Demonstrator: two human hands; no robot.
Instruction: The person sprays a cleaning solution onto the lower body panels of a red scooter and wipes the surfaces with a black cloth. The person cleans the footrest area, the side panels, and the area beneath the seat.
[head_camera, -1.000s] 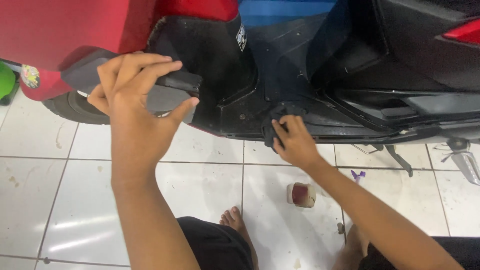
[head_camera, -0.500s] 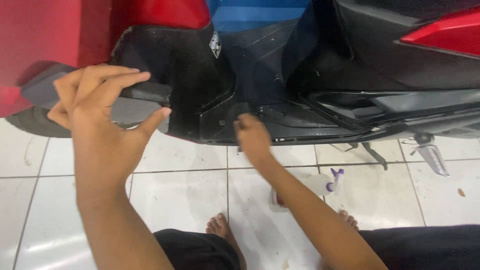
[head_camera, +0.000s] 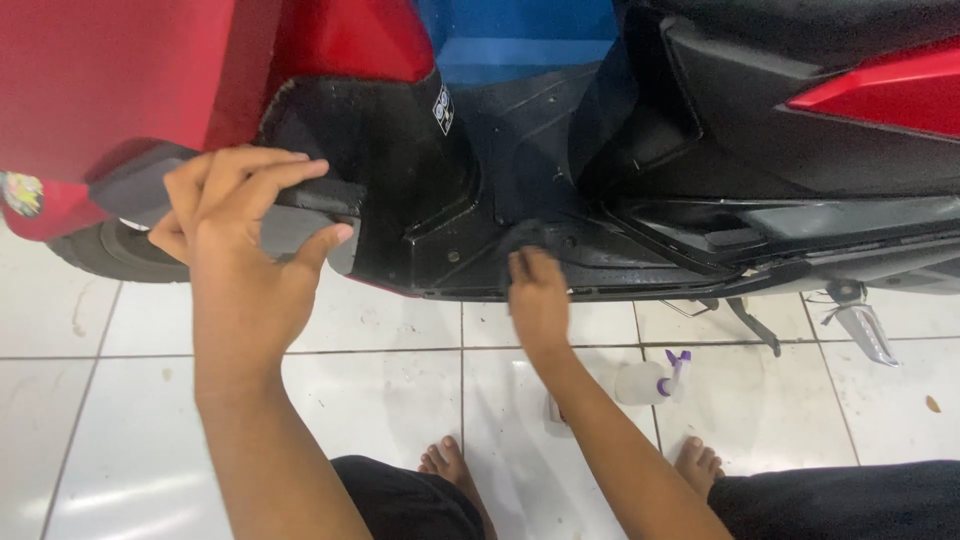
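Left hand (head_camera: 245, 235) grasps the grey panel edge (head_camera: 300, 215), left of frame; right hand (head_camera: 537, 290) presses a dark cloth (head_camera: 522, 238) onto the scooter footboard (head_camera: 640, 262), centre.

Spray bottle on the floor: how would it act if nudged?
The spray bottle lies on its side on glossy white tile, so it would probably roll or slide. It looks like thin translucent plastic, likely light. Its purple trigger head may stop a full roll.

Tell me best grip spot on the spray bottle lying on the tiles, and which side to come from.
Probably the clear body of the spray bottle, taken from above. It lies on its side on the white floor tiles, purple nozzle pointing right toward the scooter's side stand, so the rounded body is the widest exposed part. The right hand is nearest, though its forearm partly covers the bottle's left end.
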